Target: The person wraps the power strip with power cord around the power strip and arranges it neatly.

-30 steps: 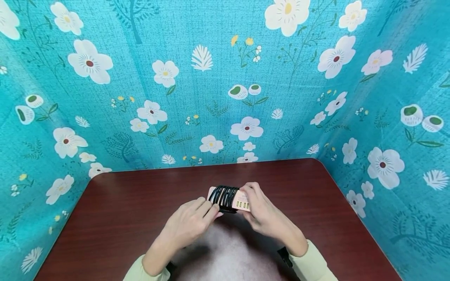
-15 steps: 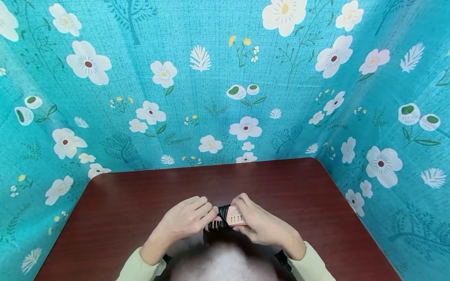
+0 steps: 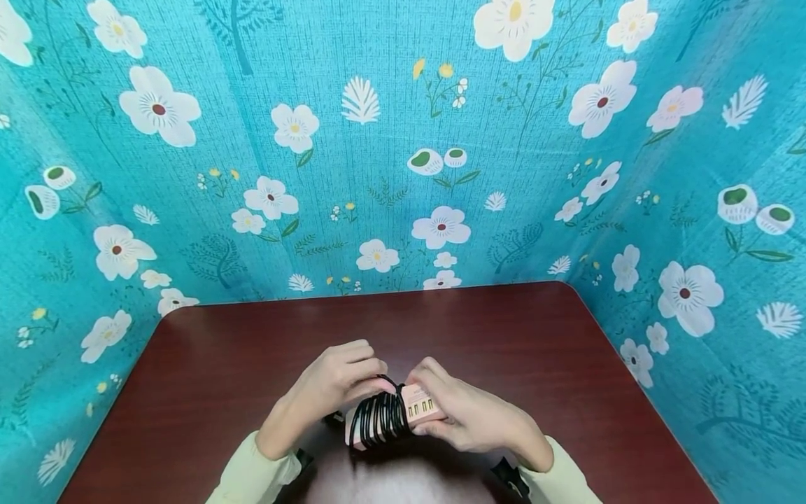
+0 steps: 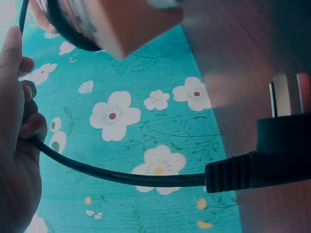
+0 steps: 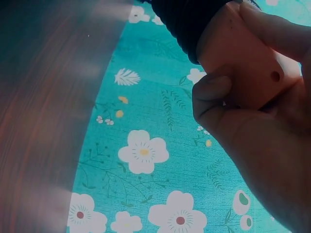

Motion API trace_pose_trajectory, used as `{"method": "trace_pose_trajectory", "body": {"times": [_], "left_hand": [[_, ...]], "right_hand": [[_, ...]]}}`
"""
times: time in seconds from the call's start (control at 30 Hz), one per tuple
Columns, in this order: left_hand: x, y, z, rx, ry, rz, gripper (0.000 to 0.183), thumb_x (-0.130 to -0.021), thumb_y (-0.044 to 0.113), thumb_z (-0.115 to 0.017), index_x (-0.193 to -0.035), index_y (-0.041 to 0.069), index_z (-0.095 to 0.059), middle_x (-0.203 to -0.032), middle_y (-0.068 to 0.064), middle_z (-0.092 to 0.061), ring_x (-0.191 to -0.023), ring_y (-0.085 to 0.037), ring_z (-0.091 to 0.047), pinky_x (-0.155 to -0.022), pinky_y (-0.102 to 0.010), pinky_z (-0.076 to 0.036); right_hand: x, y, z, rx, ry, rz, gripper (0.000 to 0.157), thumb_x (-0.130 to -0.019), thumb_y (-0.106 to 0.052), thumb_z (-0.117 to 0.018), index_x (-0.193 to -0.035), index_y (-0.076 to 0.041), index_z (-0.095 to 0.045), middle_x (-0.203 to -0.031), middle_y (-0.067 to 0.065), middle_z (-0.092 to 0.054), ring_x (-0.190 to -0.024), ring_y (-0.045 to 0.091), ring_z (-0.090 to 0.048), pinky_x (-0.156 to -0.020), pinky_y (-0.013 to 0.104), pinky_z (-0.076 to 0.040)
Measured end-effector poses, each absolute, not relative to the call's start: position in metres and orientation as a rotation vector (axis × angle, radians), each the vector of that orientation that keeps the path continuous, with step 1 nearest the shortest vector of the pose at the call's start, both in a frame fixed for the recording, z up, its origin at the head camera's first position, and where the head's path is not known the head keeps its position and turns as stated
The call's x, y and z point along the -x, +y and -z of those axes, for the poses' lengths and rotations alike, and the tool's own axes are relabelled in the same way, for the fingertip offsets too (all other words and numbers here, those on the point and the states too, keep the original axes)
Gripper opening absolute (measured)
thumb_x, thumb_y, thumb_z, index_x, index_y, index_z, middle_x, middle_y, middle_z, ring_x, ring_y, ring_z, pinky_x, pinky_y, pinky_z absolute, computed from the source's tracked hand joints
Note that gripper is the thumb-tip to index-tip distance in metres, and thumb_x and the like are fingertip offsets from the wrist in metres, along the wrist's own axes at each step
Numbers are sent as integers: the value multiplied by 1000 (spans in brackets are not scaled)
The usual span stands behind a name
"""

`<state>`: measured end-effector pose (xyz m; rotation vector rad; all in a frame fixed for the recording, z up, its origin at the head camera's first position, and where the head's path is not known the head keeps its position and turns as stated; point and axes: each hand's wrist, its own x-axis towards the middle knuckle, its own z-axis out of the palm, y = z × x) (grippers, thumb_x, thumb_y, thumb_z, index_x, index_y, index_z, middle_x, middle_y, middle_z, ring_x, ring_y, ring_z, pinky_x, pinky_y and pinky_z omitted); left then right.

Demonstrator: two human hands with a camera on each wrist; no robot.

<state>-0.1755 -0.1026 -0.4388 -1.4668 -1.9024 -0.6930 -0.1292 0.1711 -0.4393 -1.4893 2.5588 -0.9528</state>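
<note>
A pink power strip point(image 3: 420, 404) with a row of USB ports hangs above the table, its left end tilted down. Black cord point(image 3: 380, 420) is wound in several turns round its left and middle parts. My right hand point(image 3: 475, 414) grips the strip's right end between thumb and fingers. My left hand point(image 3: 336, 378) holds the cord just above the strip's upper edge. In the left wrist view the cord's free end runs out of that hand point(image 4: 17, 126) to a black plug point(image 4: 282, 155) with metal prongs. The right wrist view shows the strip's pink end point(image 5: 248, 63) in my right fingers.
The dark red-brown table point(image 3: 252, 343) lies beneath both hands. Teal cloth point(image 3: 378, 175) with white flowers surrounds it at the back and sides. A pale surface point(image 3: 403, 483) shows at the near edge between the forearms.
The strip has come down and to the left, with its left end now lower. My left hand has shifted round to its upper edge with the cord. My right hand keeps its grip.
</note>
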Motion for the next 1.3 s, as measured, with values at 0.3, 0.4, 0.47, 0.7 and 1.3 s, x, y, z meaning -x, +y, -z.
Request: {"method": "trace_pose_trajectory", "body": {"times": [0.3,0.4,0.47,0.7,1.3], "left_hand": [[182,-101,447,1485,-1949,1119,19,-97,35,-73,-91,18,-72,-76,7,-58,-64,-4,-50,-58,-9,-40],[184,-100,448,1472,-1960,1230,16,-95,35,-75,-90,20,-72,-76,8,-58,-63,0,-47,-56,-9,-39],[185,-100,448,1461,-1983,1283,15,-95,34,-76,-90,20,-71,-76,9,-57,-64,2,-45,-56,-8,-38],[186,-101,449,1420,-2148,1488,10,-94,28,-79,-90,24,-71,-74,9,-55,-65,5,-42,-57,-10,-35],[201,-77,471,1508,-1822,2122,27,-108,13,-58,-97,-9,-70,-80,-19,-62,-72,-12,-53,-58,-31,-45]], "right_hand": [[124,164,437,1555,2450,1112,46,-102,-29,-69,-140,-14,-47,-116,-2,-43,-93,-1,-48,-80,8,-46],[123,162,436,1570,2426,1179,45,-102,-26,-70,-138,-14,-46,-117,0,-43,-93,0,-50,-79,9,-47],[123,161,436,1583,2427,1220,41,-101,-23,-72,-131,-13,-46,-118,1,-43,-93,1,-53,-79,9,-48],[120,158,434,1627,2403,1357,34,-98,-17,-75,-113,-12,-44,-125,5,-48,-115,13,-59,-90,16,-51],[121,150,425,1450,2135,1759,39,-93,6,-73,-111,-3,-39,-124,18,-40,-108,14,-58,-60,24,-60]]}}
